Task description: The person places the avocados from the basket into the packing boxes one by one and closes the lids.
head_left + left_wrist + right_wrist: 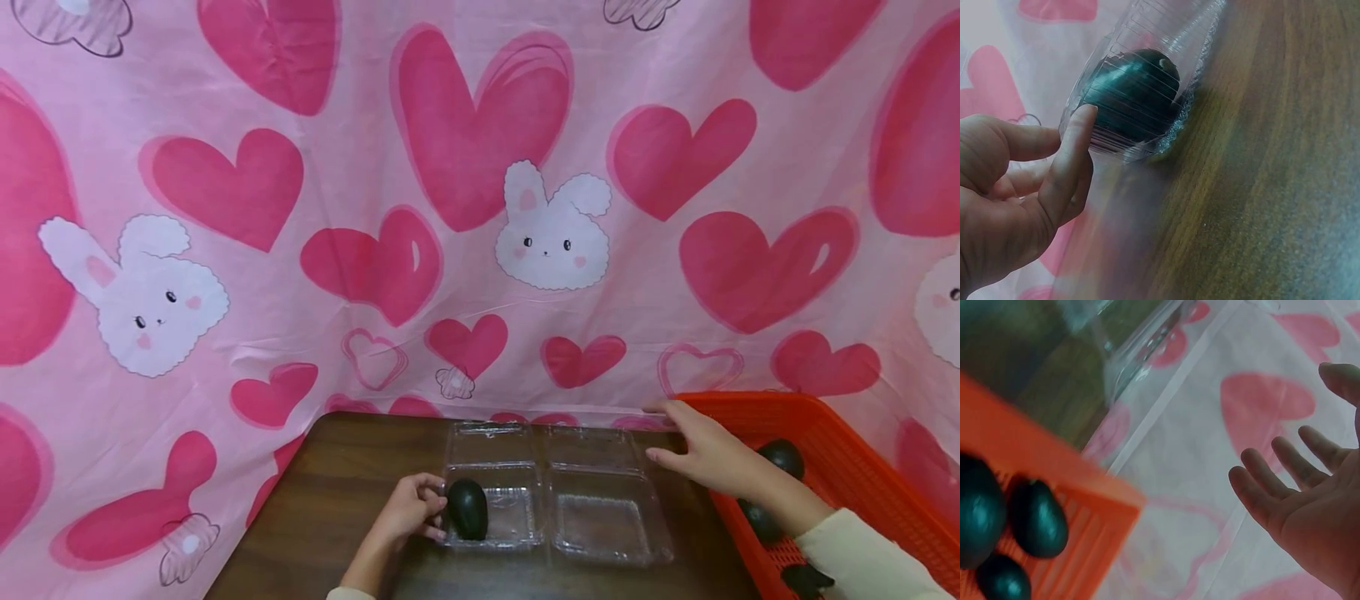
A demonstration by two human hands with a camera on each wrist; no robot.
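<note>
Up close, it's the left hand (pixel 409 507), thumb and fingers pinching the left edge of the left box (pixel 513 518); right beside them, one avocado (pixel 468 508) sits inside, against that wall. Next door, the right box (pixel 600 525) shows no fruit! Early going, it seems: one in, with three more avocados (pixel 782 458) left in the orange basket (pixel 862 467) along the table's (pixel 322 492) right edge. Both lids (pixel 491 450) lie open towards the far edge. Farther out, the right hand (pixel 708 458), fingers spread, nothing held, hovers by the basket's far-left corner, well apart from the boxed avocado.

Dark avocado (pixel 468 509) lying in open clear container (pixel 512 510).
</note>
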